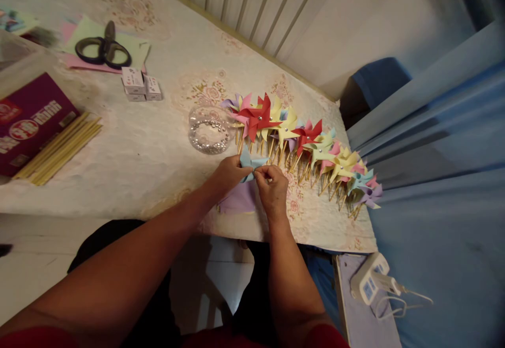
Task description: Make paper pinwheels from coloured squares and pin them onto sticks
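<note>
Both hands meet over the front edge of the table on a light blue paper pinwheel (248,161). My left hand (228,175) grips its left side with fingers closed. My right hand (272,186) pinches the folded tips at its middle. Under the hands lies a lilac paper sheet (238,202). Just behind them a row of finished pinwheels (311,145) on wooden sticks runs toward the right, in red, yellow, pink, green and purple. A clear round dish of silver pins (210,130) stands left of the row.
Bamboo sticks (61,148) lie beside a purple box (27,119) at the left. Scissors (103,49) rest on coloured paper at the back, with small white boxes (140,84) nearby. A power strip (371,284) sits lower right, and blue fabric (442,180) fills the right side.
</note>
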### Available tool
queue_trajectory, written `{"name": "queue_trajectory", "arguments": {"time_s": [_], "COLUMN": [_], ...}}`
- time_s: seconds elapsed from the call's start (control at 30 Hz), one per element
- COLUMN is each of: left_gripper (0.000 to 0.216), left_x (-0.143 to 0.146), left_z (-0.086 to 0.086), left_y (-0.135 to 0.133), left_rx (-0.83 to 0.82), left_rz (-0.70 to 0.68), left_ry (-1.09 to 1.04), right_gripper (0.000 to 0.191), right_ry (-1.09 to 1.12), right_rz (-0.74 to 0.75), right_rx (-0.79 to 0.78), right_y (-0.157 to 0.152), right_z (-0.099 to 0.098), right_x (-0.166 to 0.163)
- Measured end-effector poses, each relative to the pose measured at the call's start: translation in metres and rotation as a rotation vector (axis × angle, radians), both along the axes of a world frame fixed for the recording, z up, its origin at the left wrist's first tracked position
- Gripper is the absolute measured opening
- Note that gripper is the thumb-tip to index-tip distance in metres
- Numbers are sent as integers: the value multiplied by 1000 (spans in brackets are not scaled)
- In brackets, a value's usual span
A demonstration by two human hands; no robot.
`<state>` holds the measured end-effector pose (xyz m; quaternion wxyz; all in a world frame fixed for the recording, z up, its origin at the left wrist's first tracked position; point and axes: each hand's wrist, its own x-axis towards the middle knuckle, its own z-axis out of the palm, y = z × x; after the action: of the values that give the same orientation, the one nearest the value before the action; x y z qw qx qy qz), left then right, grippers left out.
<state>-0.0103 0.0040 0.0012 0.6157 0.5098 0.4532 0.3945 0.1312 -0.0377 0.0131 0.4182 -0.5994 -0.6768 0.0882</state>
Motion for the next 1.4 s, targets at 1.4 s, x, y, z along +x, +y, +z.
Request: {"name": "queue_trajectory", "arguments": {"time_s": [1.4], "left_gripper": [17], "left_x": [4], "left_z": [11], "left_y": [-4], "left_rx": [284], "left_rz": [46], "left_ry": [414], "right_gripper": [19], "right_ry": [-109], "right_rz": [-17], "right_rx": [-3], "right_y": [-2], "right_z": [-2], "right_x": [-3]}}
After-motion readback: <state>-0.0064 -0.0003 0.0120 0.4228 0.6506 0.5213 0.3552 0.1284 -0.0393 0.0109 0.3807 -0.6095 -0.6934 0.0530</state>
